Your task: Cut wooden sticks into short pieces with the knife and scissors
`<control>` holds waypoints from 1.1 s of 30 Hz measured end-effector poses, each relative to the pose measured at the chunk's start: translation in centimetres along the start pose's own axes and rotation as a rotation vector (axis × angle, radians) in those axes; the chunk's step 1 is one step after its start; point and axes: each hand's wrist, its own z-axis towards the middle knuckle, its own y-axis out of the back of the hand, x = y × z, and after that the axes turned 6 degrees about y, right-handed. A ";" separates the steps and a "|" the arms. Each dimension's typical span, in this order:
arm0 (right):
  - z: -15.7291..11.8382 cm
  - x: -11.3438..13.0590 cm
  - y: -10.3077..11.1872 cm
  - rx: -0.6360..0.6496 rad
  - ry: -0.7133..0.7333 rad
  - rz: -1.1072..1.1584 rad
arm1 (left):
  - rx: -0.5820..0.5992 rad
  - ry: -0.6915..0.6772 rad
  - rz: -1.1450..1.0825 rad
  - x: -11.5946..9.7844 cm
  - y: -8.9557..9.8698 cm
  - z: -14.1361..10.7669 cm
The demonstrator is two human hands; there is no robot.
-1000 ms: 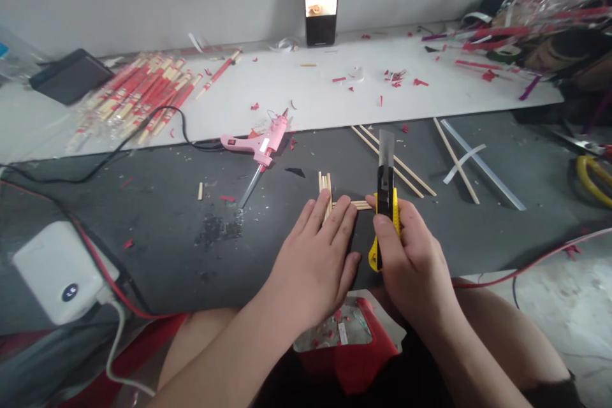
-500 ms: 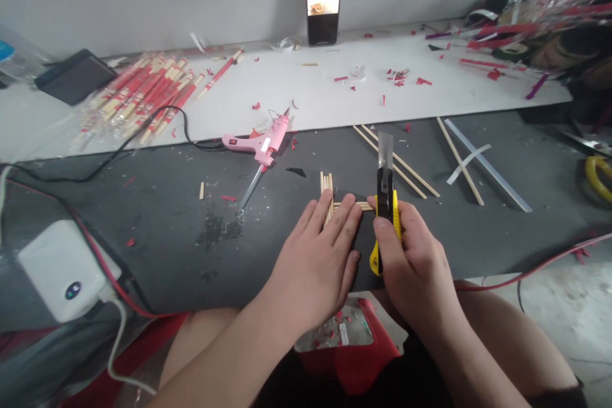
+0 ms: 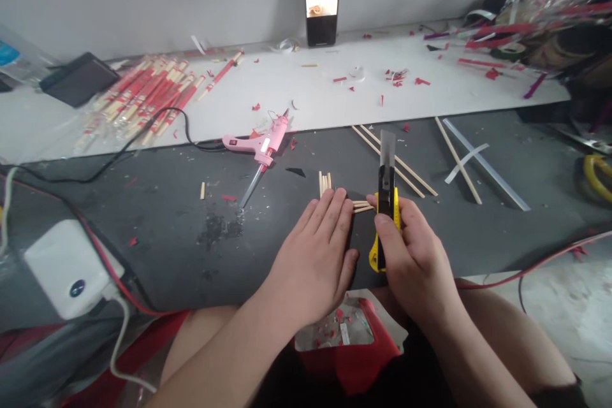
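Observation:
My left hand (image 3: 318, 255) lies flat, palm down, over short wooden sticks on the dark grey mat. Upright stick ends (image 3: 324, 183) show beyond its fingertips, and other stick ends (image 3: 362, 206) stick out to the right of its fingers. What lies under the palm is hidden. My right hand (image 3: 414, 248) is wrapped round a yellow and black utility knife (image 3: 386, 204), its wide blade pointing away from me. The right index fingertip is beside the ends of the sideways sticks.
A pink glue gun (image 3: 262, 145) lies left of centre. Long sticks (image 3: 401, 166) and a clear glue stick (image 3: 488, 166) lie right. Behind are wrapped chopsticks (image 3: 143, 95), a phone (image 3: 322, 3) and red scraps. A white power bank (image 3: 69, 271) is at left, scissors (image 3: 597, 175) at far right.
The fingers of my left hand have drawn closer together and cover more of the sticks' crossing. The sideways stick ends now fan slightly apart. My right hand still holds the knife, nearly in place.

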 end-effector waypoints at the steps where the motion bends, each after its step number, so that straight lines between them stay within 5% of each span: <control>1: 0.0 -0.1 0.0 0.002 -0.004 0.008 | -0.003 -0.002 -0.002 0.0 -0.1 0.0; 12: -1.2 0.2 1.7 -0.015 0.043 0.079 | -0.022 -0.013 -0.073 0.1 0.0 0.1; 17: 1.7 -1.4 7.0 -0.036 -0.064 -0.442 | -0.023 -0.030 -0.154 0.2 0.2 -0.3; 22: 5.4 -5.5 11.3 -0.043 0.154 -0.840 | -0.168 0.071 -0.431 1.3 2.1 0.0; 26: 5.9 -7.5 11.5 -0.095 0.222 -0.917 | -0.421 0.171 -0.391 3.1 3.2 1.1; 30: 5.3 -6.0 8.8 -0.158 0.628 -0.781 | -0.252 0.068 -0.318 4.2 2.6 1.6; 33: 5.3 -3.6 5.8 0.116 0.955 -0.490 | -0.179 0.031 -0.330 4.6 1.7 1.6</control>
